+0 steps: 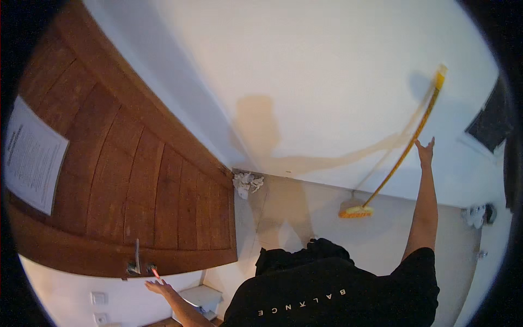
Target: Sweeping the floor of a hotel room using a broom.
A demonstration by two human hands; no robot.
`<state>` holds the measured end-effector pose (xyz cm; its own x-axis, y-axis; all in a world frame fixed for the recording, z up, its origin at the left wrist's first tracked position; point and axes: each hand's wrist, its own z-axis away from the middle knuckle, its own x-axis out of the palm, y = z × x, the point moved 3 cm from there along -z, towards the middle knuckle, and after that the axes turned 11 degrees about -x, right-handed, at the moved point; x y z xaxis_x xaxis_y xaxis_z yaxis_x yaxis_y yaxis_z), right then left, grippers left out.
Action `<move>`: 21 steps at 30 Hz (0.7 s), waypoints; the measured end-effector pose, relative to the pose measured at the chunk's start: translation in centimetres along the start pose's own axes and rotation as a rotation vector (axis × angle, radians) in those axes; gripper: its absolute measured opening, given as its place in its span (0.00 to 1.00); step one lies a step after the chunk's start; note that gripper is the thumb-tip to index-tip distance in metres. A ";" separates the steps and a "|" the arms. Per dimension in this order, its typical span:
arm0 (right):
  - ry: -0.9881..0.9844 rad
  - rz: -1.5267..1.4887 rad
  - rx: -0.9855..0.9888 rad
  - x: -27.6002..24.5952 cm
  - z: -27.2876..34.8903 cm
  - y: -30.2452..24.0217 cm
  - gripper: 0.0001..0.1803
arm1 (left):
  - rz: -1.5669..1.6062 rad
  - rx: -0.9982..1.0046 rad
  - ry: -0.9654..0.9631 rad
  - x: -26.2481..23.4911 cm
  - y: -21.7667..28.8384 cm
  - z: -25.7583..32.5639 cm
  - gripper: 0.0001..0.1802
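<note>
A brown wooden door [131,180] stands at the left with a metal lever handle [137,256]. My left hand [158,286] is just below the lock [151,268], fingers stretched out. Between hand and lock is a small pinkish-red thing [156,273], too small to name; whether I touch it is unclear. At the right, a broom [402,158] with a yellow handle leans on the white wall, its bristles on the floor. My right hand [425,152] reaches up beside the handle, fingers spread; the thumb side is at the handle or touching it, not wrapped round it.
A printed sheet [34,158] is fixed to the door. Crumpled white cloth or paper [247,184] lies in the corner. Wall switches [98,298] and a white box-like object [199,298] are at lower left. Dark and white objects [479,216] sit at the right wall.
</note>
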<state>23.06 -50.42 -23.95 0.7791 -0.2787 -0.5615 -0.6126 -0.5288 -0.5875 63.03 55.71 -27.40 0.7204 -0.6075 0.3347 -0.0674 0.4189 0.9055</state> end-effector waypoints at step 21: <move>-0.817 -0.414 -0.451 11.1 25.5 -26.7 0.13 | -0.239 0.368 -1.289 30.1 2.9 44.0 0.42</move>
<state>44.64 -18.95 -29.32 0.4858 0.5376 -0.6892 -0.0767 -0.7592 -0.6463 54.15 8.91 -3.25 -0.3966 -0.9178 -0.0180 -0.3572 0.1362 0.9240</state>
